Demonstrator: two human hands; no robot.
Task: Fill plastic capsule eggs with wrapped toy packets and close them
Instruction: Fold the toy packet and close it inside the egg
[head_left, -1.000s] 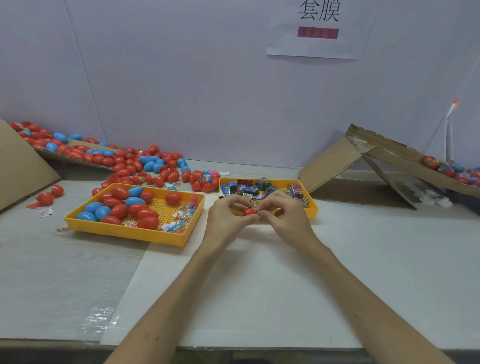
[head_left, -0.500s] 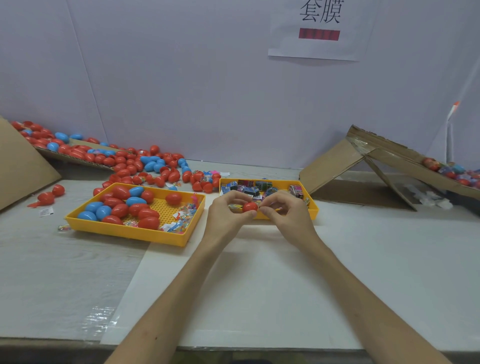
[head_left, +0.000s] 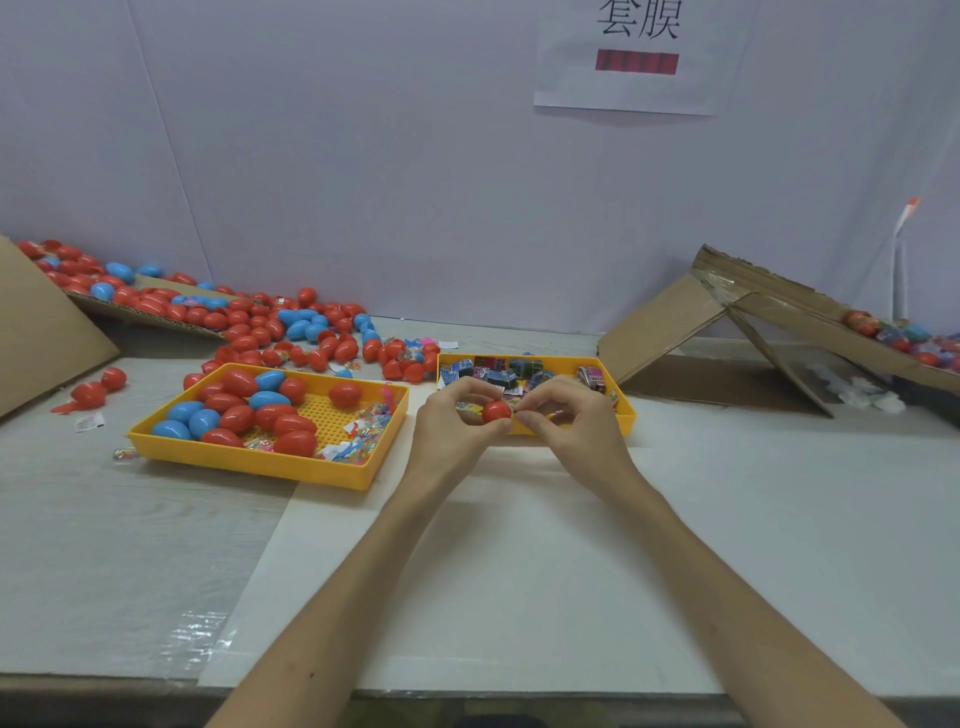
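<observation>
The left hand (head_left: 457, 423) has its thumb and curled fingers closed round a red capsule egg (head_left: 496, 411), holding it just above the near rim of the packet tray (head_left: 626, 415). The right hand (head_left: 576, 431) meets it from the other side, thumb and forefinger pinched at the egg's right edge. Whether a wrapped packet or the egg's second half sits under those fingertips is hidden (the egg shows only as a small rounded red cap between the two hands). My reading is that this is the stuffing or closing step for this one egg.

Behind the hands, the packet tray holds a jumble of printed wrapped toy packets (head_left: 501, 375). To the left, a second yellow tray (head_left: 260, 462) carries red and blue eggs (head_left: 244, 402) on one side and loose clear-wrapped bits on the other. Farther back left, a large pile of eggs (head_left: 291, 325) spills off a cardboard sheet onto the table (head_left: 519, 571). A cardboard ramp (head_left: 727, 322) stands at the right.

The likely trouble is wrapper caught in the seam: if a corner of film sticks out as the halves come together, the egg will not snap fully and may pop open later. The smooth shell could also squirt out of a fingertip pinch if squeezed off-centre, dropping among the packets below.
</observation>
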